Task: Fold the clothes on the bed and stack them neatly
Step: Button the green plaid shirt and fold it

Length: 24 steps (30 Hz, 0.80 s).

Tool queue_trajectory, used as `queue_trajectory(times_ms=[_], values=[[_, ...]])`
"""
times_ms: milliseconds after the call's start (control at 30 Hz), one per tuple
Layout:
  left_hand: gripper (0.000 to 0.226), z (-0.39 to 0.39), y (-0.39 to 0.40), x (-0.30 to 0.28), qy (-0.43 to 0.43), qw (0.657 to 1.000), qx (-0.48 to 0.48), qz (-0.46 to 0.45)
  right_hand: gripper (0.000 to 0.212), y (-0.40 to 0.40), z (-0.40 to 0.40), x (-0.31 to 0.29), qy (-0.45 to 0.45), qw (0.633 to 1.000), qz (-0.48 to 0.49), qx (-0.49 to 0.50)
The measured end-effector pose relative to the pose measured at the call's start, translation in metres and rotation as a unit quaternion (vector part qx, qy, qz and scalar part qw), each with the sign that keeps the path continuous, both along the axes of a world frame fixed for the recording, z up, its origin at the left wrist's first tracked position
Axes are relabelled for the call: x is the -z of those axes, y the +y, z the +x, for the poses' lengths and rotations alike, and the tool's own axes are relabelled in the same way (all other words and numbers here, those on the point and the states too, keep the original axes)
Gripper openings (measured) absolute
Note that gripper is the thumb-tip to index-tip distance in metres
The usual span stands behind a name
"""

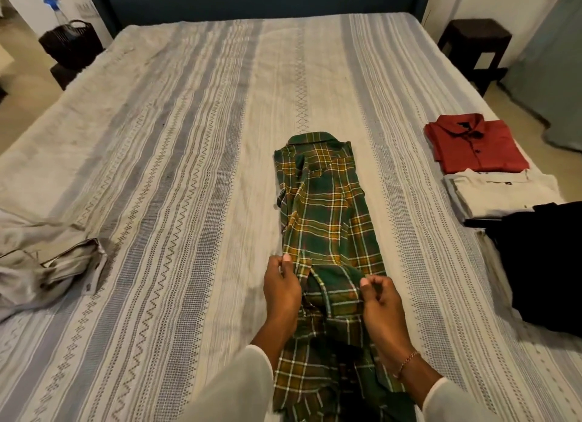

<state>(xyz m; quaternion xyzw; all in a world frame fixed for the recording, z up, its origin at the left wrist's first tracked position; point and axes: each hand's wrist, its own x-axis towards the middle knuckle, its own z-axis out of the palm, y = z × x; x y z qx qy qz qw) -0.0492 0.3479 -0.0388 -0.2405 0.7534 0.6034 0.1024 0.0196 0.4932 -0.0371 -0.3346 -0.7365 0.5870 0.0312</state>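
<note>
A green and yellow plaid shirt (pixel 324 207) lies lengthwise in a narrow strip on the striped bed cover (pixel 189 138), collar at the far end. My left hand (pixel 282 288) pinches its left edge near the lower part. My right hand (pixel 379 299) pinches a raised fold of the same shirt on the right side. A folded red shirt (pixel 475 144) sits at the right edge of the bed, with a folded white garment (pixel 500 195) just in front of it. A dark garment (pixel 541 264) lies nearer, at the right.
A crumpled grey garment (pixel 41 264) lies at the bed's left edge. A dark stool (pixel 475 47) stands beyond the right side, and a black basket (pixel 71 42) at the far left. The blue headboard (pixel 252 3) closes the far end.
</note>
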Motion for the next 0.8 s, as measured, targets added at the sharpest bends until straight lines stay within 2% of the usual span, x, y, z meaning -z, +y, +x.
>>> queue_trajectory(times_ms=[33, 100, 167, 200, 267, 367, 400, 433, 500, 533, 600, 633, 700, 767, 800], values=[[0.031, 0.004, -0.003, 0.005, -0.015, 1.0, 0.014, -0.015, 0.01, -0.002, 0.003, 0.004, -0.013, 1.0, 0.013, -0.002], [0.043, 0.016, -0.01, 0.021, -0.122, 0.991, 0.06, -0.001, 0.014, -0.007, 0.009, 0.021, -0.076, 0.997, 0.011, -0.005], [0.058, 0.032, -0.018, 0.036, -0.247, 0.962, 0.113, 0.025, 0.02, -0.011, 0.013, 0.036, -0.162, 0.985, -0.059, -0.02], [0.059, 0.038, -0.021, 0.041, -0.268, 0.953, 0.141, 0.011, 0.02, -0.012, 0.016, 0.043, -0.192, 0.976, -0.094, -0.031], [0.044, 0.042, -0.025, 0.044, -0.243, 0.955, 0.167, -0.013, 0.022, -0.008, 0.018, 0.051, -0.199, 0.973, -0.103, -0.057], [0.022, 0.047, -0.03, 0.05, -0.189, 0.967, 0.168, 0.0, 0.036, -0.004, 0.026, 0.048, -0.181, 0.979, -0.069, -0.066], [0.019, 0.05, -0.032, 0.049, -0.174, 0.968, 0.18, -0.024, 0.037, -0.002, 0.028, 0.048, -0.18, 0.98, -0.051, -0.072], [0.022, 0.053, -0.033, 0.05, -0.158, 0.962, 0.209, -0.077, 0.037, 0.0, 0.032, 0.049, -0.179, 0.98, -0.021, -0.083], [0.038, 0.062, -0.036, 0.049, -0.14, 0.925, 0.269, -0.227, 0.039, 0.0, 0.04, 0.047, -0.177, 0.977, 0.058, -0.106], [0.048, 0.067, -0.039, 0.049, -0.126, 0.906, 0.277, -0.295, 0.04, 0.001, 0.045, 0.045, -0.176, 0.974, 0.105, -0.099], [0.069, 0.071, -0.046, 0.05, -0.107, 0.895, 0.243, -0.359, 0.049, 0.005, 0.055, 0.042, -0.176, 0.959, 0.213, -0.057], [0.077, 0.071, -0.049, 0.054, -0.109, 0.898, 0.228, -0.359, 0.059, 0.01, 0.061, 0.044, -0.185, 0.949, 0.252, -0.039], [0.084, 0.07, -0.055, 0.06, -0.143, 0.913, 0.233, -0.301, 0.09, 0.02, 0.074, 0.051, -0.257, 0.936, 0.239, -0.024], [0.093, 0.069, -0.055, 0.065, -0.195, 0.946, 0.207, -0.153, 0.111, 0.032, 0.083, 0.063, -0.297, 0.94, 0.159, -0.046], [0.097, 0.07, -0.054, 0.066, -0.229, 0.952, 0.184, -0.084, 0.108, 0.036, 0.086, 0.066, -0.303, 0.945, 0.111, -0.057]])
